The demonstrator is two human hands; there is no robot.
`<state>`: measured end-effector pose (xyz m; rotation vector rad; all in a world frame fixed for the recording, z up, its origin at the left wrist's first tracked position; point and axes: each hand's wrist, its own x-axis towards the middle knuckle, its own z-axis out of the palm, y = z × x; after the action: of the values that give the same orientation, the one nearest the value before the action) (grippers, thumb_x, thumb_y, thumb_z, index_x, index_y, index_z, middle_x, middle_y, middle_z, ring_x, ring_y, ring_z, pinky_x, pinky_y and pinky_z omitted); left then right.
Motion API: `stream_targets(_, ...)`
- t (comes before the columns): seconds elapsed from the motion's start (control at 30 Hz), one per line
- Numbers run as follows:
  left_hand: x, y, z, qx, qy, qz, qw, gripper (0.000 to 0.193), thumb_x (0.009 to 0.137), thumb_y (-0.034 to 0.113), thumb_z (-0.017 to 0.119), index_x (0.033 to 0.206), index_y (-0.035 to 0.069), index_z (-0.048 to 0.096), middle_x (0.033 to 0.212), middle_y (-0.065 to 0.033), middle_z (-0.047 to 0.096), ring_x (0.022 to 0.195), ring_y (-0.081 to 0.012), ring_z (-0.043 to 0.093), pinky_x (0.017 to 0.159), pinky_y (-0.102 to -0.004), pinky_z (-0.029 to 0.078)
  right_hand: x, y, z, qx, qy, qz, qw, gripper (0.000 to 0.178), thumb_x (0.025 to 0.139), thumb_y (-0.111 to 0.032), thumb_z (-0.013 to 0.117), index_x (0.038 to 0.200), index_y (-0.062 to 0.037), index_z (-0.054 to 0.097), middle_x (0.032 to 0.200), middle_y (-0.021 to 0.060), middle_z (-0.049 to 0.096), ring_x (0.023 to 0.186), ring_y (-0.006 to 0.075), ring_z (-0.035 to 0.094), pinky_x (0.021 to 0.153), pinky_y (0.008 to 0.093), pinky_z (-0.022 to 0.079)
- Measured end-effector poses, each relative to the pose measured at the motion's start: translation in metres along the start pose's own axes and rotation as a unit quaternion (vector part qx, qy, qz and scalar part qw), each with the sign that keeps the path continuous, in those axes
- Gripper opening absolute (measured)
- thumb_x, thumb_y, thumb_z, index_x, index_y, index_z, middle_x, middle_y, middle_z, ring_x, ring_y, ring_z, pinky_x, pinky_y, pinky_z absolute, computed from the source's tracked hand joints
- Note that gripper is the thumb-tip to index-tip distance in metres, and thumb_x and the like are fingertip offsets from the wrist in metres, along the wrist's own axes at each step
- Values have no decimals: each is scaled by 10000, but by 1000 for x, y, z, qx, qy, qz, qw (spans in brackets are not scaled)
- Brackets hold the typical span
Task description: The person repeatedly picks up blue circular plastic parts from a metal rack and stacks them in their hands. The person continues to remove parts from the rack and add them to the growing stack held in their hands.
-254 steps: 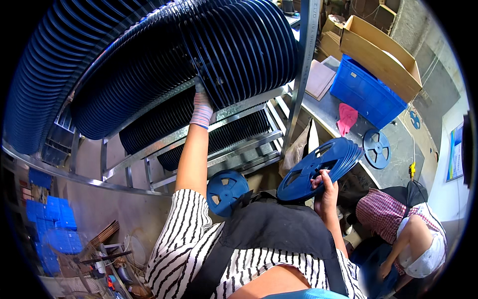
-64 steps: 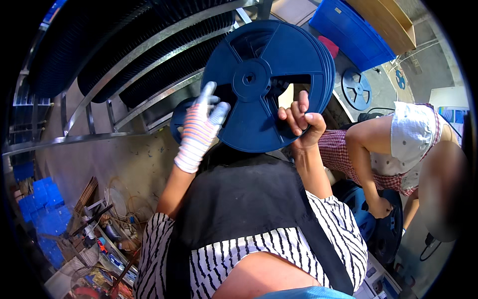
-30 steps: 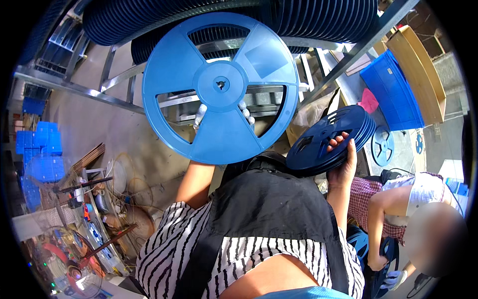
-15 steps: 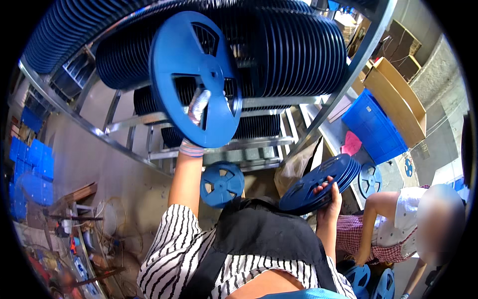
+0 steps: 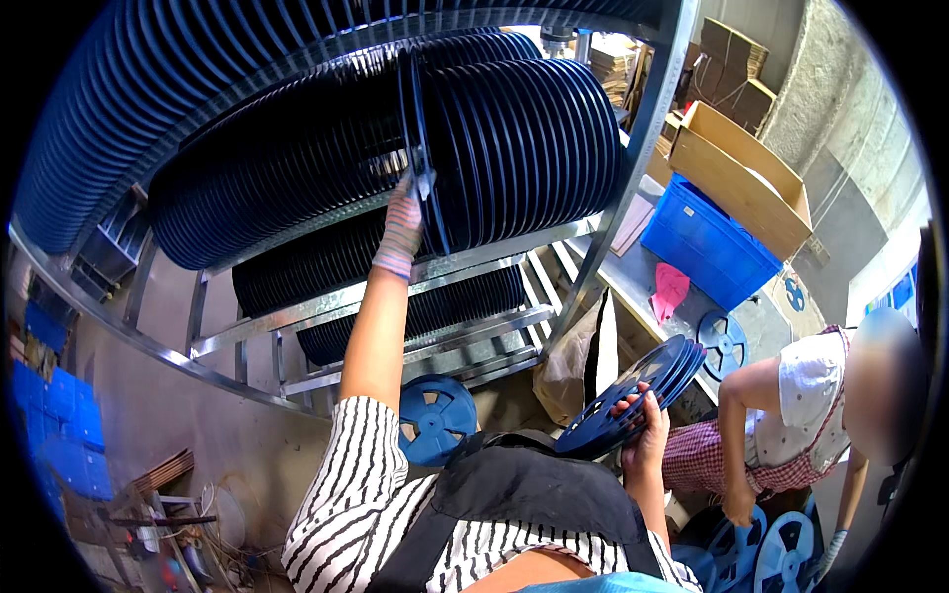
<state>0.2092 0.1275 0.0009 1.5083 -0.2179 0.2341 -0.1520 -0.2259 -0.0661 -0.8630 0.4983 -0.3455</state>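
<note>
In a striped glove, my left hand (image 5: 399, 229) reaches up to a metal rack (image 5: 341, 296) and grips a blue reel (image 5: 411, 104). This reel is edge-on, upright between two rows of dark blue reels: the left row (image 5: 272, 183) and the right row (image 5: 529, 148). The glove partly hides its fingertips and the reel's middle. My bare right hand (image 5: 647, 427) is closed round a tilted stack of several blue reels (image 5: 628, 387) at the lower right of my chest. Another blue reel (image 5: 435, 419) lies low, below the rack.
Right of the rack, a blue crate (image 5: 707, 242) stands under an open cardboard box (image 5: 741, 163), with a pink cloth (image 5: 669, 289) nearby. At the lower right a co-worker (image 5: 766, 395) bends over more blue reels (image 5: 786, 553). Blue bins (image 5: 59, 415) stand far left.
My left hand has turned its reel from face-on to edge-on and brought it in between the rows on the rack. My right hand still holds the stack. The co-worker has shifted slightly.
</note>
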Motion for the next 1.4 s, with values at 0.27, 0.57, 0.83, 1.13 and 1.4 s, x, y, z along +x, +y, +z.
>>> stream_targets(0.27, 23, -36, 29, -56, 10, -81, 995, 603, 953, 368, 470, 1500, 240, 250, 1484, -100, 364, 1340, -249, 353, 1092, -388, 277, -4, 0, 4, -31, 35, -23, 999, 323, 897, -200, 632, 1136, -51, 475, 940, 137, 650, 836, 257, 676, 733, 370, 560)
stream_targets(0.57, 9, -29, 22, 162, 27, 35, 986, 534, 1011, 386, 348, 1498, 187, 258, 1381, -181, 482, 1238, -291, 482, 1044, -303, 341, -5, -10, 5, -18, -24, -14, 999, 427, 842, -163, 641, 1193, -23, 441, 972, 163, 651, 846, 274, 677, 760, 379, 563)
stream_targets(0.83, -133, -11, 40, 113, 124, 160, 973, 502, 991, 296, 459, 1399, 7, 412, 1439, -120, 430, 1335, -210, 379, 1101, -324, 284, 0, -33, -27, 168, -116, 7, 979, 504, 826, -235, 668, 1234, 2, 492, 980, 139, 646, 815, 246, 670, 702, 339, 579)
stream_targets(1.13, -261, 3, 42, 18, 137, 70, 988, 500, 1017, 314, 369, 1430, 32, 361, 1450, -159, 386, 1341, -268, 376, 1144, -397, 238, 12, -37, -52, 409, -315, 22, 856, 558, 840, -224, 691, 1282, 17, 448, 966, 107, 639, 837, 205, 624, 724, 332, 543)
stream_targets(1.4, -297, 46, 80, 100, 91, 88, 987, 382, 1000, 132, 427, 1358, -1, 452, 1365, -137, 486, 1261, -230, 462, 1098, -360, 328, 15, -33, -37, 416, -294, 65, 858, 492, 852, -183, 616, 1267, 30, 461, 987, 125, 641, 883, 237, 643, 777, 373, 557)
